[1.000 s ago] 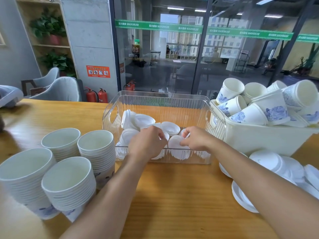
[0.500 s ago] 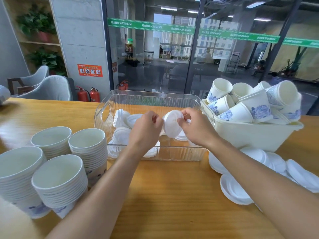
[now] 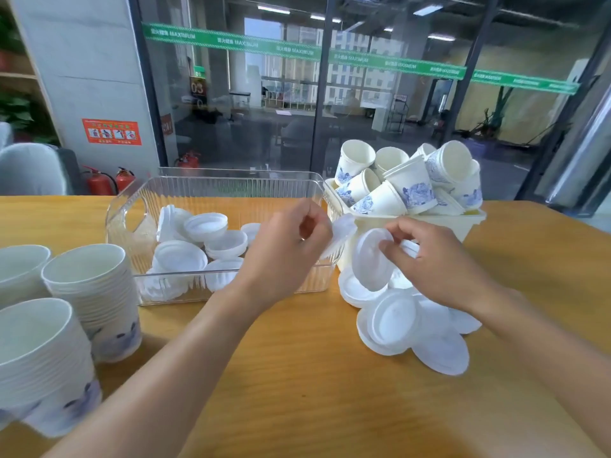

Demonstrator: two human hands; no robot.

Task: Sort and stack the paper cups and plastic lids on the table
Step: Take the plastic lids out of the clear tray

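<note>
Lids [image 3: 396, 322] lie loose and overlapping on the table [image 3: 297, 375] in front of the cream bin [image 3: 413, 226], not yet stacked; more lids sit jumbled in the clear ribbed bin [image 3: 231, 190], some nested, some on edge. Right hand [image 3: 439, 262] pinches one lid [image 3: 372, 262] upright by its rim, fingers curled round it, just above the loose pile. Left hand [image 3: 284, 256] is curled, thumb and fingers pinching a thin, blurred lid [image 3: 340, 238] at the clear bin's right end. Cups: three tall nested stacks [image 3: 92, 292] stand at near left, apparently finished. Unsorted cups [image 3: 410, 183] are heaped every way up in the cream bin. Judgement: roughly midway; the heaped cups remain to be nested, and the lids in both places still need stacking.
</note>
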